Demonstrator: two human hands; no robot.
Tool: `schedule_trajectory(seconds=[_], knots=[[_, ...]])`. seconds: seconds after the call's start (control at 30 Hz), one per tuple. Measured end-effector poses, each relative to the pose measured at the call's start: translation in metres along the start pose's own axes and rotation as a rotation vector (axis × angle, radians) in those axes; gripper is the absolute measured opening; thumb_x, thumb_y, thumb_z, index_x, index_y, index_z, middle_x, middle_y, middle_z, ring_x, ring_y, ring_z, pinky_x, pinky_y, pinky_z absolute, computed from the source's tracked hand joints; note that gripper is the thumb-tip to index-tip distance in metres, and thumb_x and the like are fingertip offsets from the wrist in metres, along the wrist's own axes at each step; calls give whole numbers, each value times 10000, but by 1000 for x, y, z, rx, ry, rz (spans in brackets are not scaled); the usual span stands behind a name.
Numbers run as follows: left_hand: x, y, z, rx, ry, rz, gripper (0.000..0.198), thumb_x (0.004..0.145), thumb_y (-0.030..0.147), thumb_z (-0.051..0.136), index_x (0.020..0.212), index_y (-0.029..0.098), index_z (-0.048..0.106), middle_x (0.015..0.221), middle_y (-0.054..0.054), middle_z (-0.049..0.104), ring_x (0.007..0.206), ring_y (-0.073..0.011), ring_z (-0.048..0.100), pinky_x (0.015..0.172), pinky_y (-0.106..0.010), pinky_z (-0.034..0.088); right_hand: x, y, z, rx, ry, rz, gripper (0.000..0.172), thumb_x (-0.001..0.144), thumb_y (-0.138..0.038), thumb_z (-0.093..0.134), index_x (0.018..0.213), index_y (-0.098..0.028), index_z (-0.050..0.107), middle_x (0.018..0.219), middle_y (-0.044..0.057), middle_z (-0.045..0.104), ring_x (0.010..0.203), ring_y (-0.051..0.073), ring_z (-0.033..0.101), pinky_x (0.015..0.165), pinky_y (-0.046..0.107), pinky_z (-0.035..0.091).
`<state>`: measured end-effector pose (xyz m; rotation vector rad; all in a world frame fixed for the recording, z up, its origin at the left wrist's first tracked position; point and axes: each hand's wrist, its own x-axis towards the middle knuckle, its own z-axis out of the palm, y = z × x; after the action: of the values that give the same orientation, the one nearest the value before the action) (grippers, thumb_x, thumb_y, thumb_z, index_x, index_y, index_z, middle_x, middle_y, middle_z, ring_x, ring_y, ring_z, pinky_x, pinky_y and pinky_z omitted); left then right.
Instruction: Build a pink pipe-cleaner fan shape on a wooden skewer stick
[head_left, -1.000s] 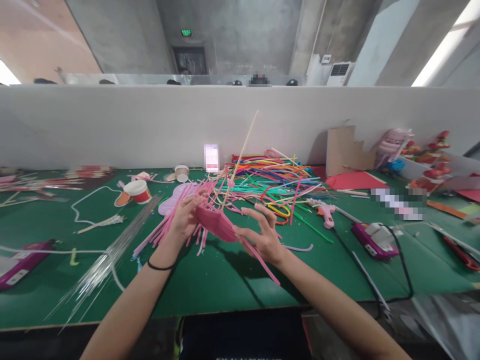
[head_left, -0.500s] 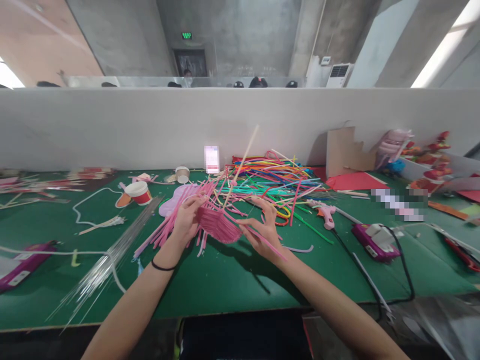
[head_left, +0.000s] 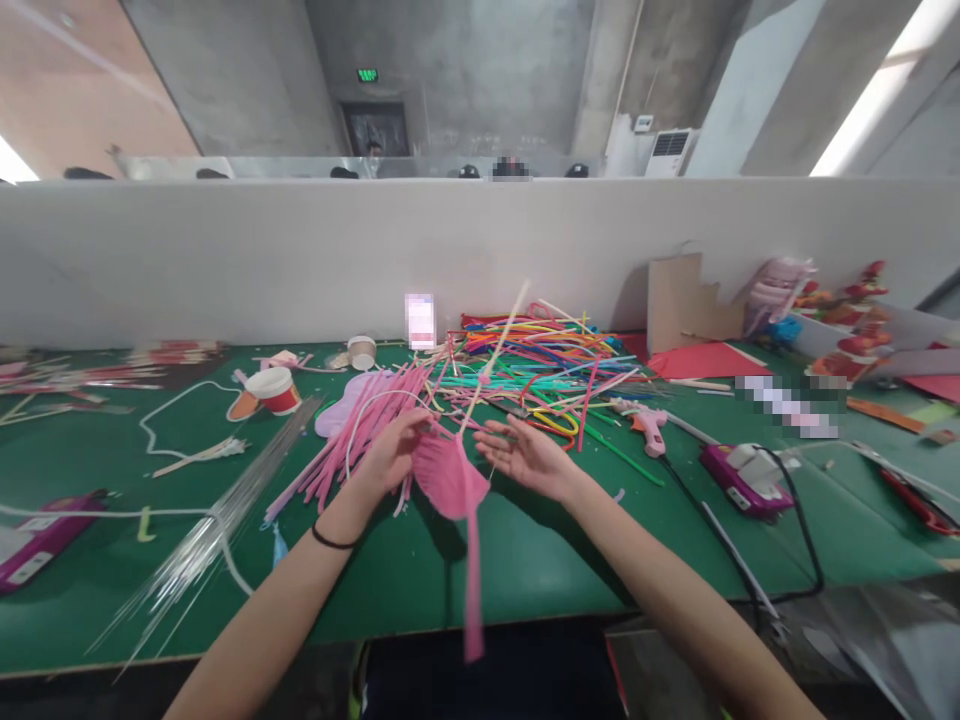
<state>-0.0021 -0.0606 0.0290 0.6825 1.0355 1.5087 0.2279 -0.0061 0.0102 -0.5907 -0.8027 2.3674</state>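
Note:
My left hand [head_left: 391, 452] is closed on the left edge of a fan-shaped pink pipe-cleaner piece [head_left: 448, 476], holding it above the table. A long pink pipe cleaner [head_left: 472, 575] hangs from its front, blurred at the lower end. A pale thin stick [head_left: 504, 345] rises from the piece, with a small pink knot part-way along it. My right hand [head_left: 527, 458] is just right of the piece, fingers apart, palm turned inward, with nothing visibly held. A thin white wire [head_left: 367, 402] curves close to my left hand.
Loose pink pipe cleaners [head_left: 330, 440] lie left of my hands; a multicoloured heap [head_left: 555, 350] lies behind. A pink glue gun [head_left: 651, 430] and purple power strip [head_left: 739, 490] are at right. Clear thin rods [head_left: 217, 530] and a paper cup [head_left: 274, 390] lie left.
My right hand has let go of the pink pipe cleaner and opened. That pipe cleaner now hangs down toward the table's front, and the pink piece has turned.

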Motion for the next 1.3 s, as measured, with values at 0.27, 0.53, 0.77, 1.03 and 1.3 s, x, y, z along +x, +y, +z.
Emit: schedule_trajectory(seconds=[0.27,0.53,0.77,1.03,1.3], knots=[[-12,-29,19,205,-323,-95,189,713,299,786,767,148,687,801,-36,691,678,-149,637,677,-268,504,7,28,5,-321,-100,70,262,770,-371,760,910,-160,692,802,31,724,589,81,604,508,172,414],[-13,-25,11,380,-319,-231,356,759,385,759,1050,194,683,897,-46,707,771,-153,656,686,-247,472,6,17,1,-286,-10,-131,316,665,-365,831,861,-172,676,704,4,702,540,90,581,528,213,411],[-9,-30,9,273,-235,-146,306,670,346,834,892,183,699,851,2,682,724,-107,617,679,-209,446,4,13,3,-377,4,-174,297,671,-400,784,733,-168,611,769,40,729,547,103,597,510,219,433],[-11,-30,13,199,-212,-129,293,632,314,855,835,163,706,754,15,677,644,-102,609,616,-201,428,0,10,5,-382,16,-138,251,655,-349,766,722,-166,607,797,28,714,581,110,608,552,240,489],[-11,-26,15,73,-193,-163,262,633,248,856,829,150,711,702,6,696,589,-104,634,562,-193,463,-4,8,4,-378,-74,-185,184,692,-321,716,726,-170,616,807,25,694,667,134,631,587,238,492]])
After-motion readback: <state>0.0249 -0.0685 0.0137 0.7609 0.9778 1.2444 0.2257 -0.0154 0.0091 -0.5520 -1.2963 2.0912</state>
